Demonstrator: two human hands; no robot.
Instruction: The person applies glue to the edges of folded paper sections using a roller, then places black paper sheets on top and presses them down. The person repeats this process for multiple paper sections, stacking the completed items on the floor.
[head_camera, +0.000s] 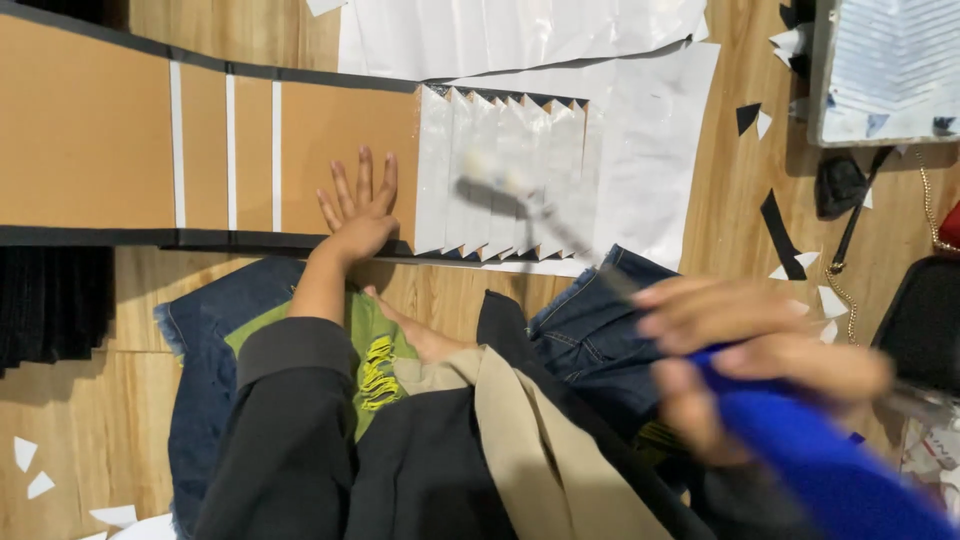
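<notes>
Brown cardboard strip with black edging and white stripes (200, 140) lies flat on the wooden floor (740, 190), running left to right in the head view. Left hand (358, 210) is spread open, palm down, pinning its right end just beside the pleated white paper (500, 180). Right hand (740, 350), blurry, is closed around a thin brush with a whitish tip (520, 195), which hovers over the pleats. Cardboard looks stiff but light, so flat pressure near the joint seems best; the paper's flimsy and probably creases easily. White triangular scraps (800, 270) lie scattered around.
</notes>
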